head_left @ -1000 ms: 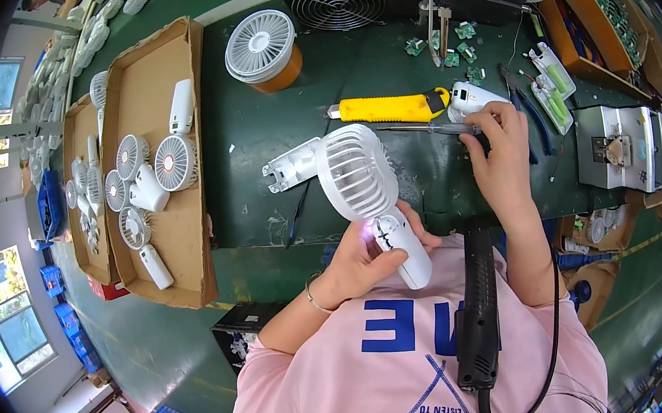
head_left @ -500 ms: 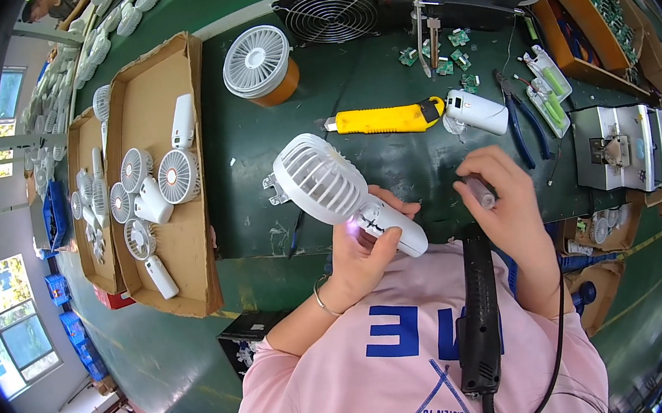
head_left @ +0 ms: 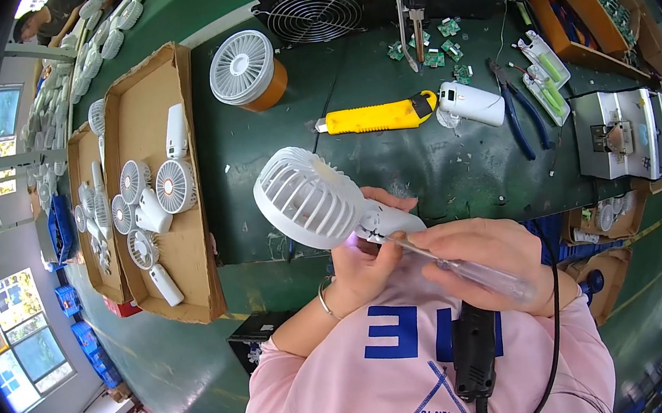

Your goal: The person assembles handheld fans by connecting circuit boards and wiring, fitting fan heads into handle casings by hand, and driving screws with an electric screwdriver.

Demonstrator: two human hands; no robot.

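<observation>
My left hand (head_left: 363, 267) is closed round the handle of a white handheld fan (head_left: 307, 197), whose round grille faces up and to the left. A purplish glow shows by the fan's neck, near my fingers. In my right hand (head_left: 486, 259) is a screwdriver (head_left: 475, 272) with a clear handle. Its thin metal shaft reaches the fan's handle just below the neck, beside my left thumb. The exact spot under the tip is too small to make out. A black corded tool (head_left: 475, 352) hangs below my right hand, against my shirt.
On the green bench lie a yellow utility knife (head_left: 374, 117), a white fan handle (head_left: 473, 103), pliers (head_left: 527, 117) and small green circuit boards (head_left: 434, 58). A cardboard tray (head_left: 196, 180) with fan parts stands left. A metal fixture (head_left: 622, 135) sits right, a black blower (head_left: 311, 15) behind.
My right hand has moved left and down, bringing the screwdriver from beside the fan to its handle. The fan, in my left hand, has shifted slightly left and down.
</observation>
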